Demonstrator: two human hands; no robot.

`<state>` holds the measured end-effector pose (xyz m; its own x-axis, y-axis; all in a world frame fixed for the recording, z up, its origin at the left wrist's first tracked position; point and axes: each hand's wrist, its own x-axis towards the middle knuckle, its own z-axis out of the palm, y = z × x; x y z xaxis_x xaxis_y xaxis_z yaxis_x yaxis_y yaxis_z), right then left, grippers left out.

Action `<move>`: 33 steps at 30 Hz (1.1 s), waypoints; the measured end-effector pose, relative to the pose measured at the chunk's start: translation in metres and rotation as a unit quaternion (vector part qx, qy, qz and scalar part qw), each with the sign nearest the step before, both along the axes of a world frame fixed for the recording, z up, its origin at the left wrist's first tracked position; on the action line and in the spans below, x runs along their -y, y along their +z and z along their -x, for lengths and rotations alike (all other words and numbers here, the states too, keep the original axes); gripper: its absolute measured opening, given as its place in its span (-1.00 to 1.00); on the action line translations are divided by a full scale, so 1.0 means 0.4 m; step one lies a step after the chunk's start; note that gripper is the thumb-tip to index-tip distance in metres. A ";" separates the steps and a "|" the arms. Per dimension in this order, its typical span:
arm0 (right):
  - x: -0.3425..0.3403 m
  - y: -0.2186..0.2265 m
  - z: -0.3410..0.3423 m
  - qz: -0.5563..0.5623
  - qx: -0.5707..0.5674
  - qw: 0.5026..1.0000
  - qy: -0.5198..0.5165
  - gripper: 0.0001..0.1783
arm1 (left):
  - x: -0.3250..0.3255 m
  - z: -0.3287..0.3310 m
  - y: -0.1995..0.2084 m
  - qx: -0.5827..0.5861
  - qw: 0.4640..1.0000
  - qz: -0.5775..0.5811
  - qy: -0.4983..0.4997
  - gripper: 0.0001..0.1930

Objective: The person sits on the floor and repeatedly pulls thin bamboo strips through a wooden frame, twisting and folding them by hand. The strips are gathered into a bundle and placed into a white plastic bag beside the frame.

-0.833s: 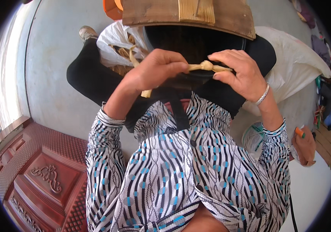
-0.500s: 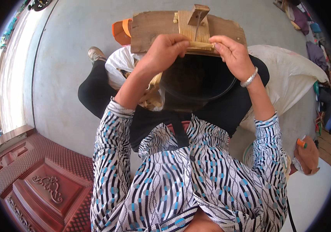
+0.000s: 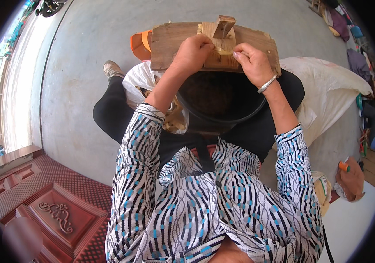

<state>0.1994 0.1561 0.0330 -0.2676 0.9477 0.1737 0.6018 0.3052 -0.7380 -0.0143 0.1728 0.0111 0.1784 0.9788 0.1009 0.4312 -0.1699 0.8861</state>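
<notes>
My left hand (image 3: 192,55) and my right hand (image 3: 255,65) are over the front part of a wooden board (image 3: 168,46). Between my pinched fingers a thin pale yellow strip (image 3: 223,52) is stretched crosswise, each hand gripping one end. Just beyond the strip an upright wooden block (image 3: 224,27) rises from a lighter slat fixed to the board. A thin piece, hard to make out, runs down from this block towards the strip. Below the board's near edge a dark bucket (image 3: 236,120) stands between my legs; its inside is in shadow.
A white plastic bag (image 3: 135,83) with yellowish pieces is by my left leg. A large whitish sack (image 3: 327,87) lies to the right. An orange object (image 3: 139,46) shows behind the board's left end. A dark red carved panel (image 3: 58,215) is at lower left.
The board appears lower in the picture. Relative to it, both hands and the strip are farther from its near edge, closer to the upright block. Both hands keep their hold.
</notes>
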 end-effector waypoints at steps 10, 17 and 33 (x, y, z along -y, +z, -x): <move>0.094 0.011 0.003 -0.277 0.210 0.938 -0.003 -0.69 | 0.115 0.033 -0.001 -0.115 0.986 -0.069 0.095 -0.81; 0.123 0.026 0.115 -0.244 0.064 0.967 -0.026 -0.82 | 0.249 -0.039 0.071 0.292 0.918 0.265 -0.042 -0.78; 0.383 0.222 0.046 0.227 -0.512 0.812 0.164 -0.78 | 0.377 -0.037 0.209 0.349 0.911 0.128 -0.181 -0.67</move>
<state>0.1808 0.0028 0.1219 -0.4548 0.8828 0.1175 -0.4577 -0.1186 -0.8812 0.0007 0.0219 0.0947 0.4740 0.8758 0.0906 -0.2947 0.0608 0.9536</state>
